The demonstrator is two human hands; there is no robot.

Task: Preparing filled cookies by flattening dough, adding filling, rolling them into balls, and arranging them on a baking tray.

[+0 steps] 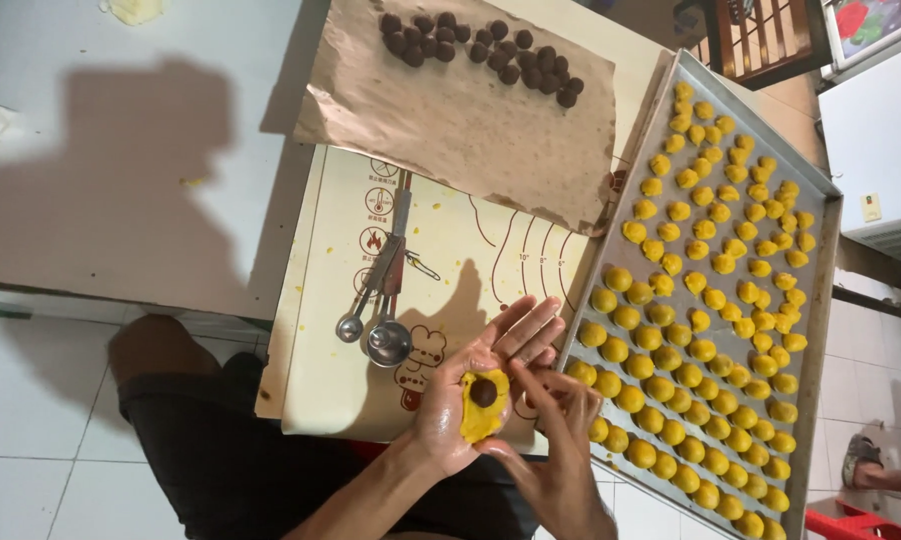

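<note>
My left hand [476, 385] lies palm up over the near edge of a cream baking mat [451, 270]. On its palm rests a flattened piece of yellow dough [479, 412] with a small dark brown filling ball [484, 392] on it. My right hand [561, 440] comes in from the lower right, its fingertips touching the edge of the dough. Just to the right sits a metal baking tray [821, 300] covered with several rows of round yellow dough balls [706, 330].
A sheet of brown paper [471, 130] at the far side of the mat carries several dark filling balls [481, 45]. Metal measuring spoons [381, 320] lie on the mat to the left of my hands. The white table [121, 150] extends left. My knee [161, 350] shows below it.
</note>
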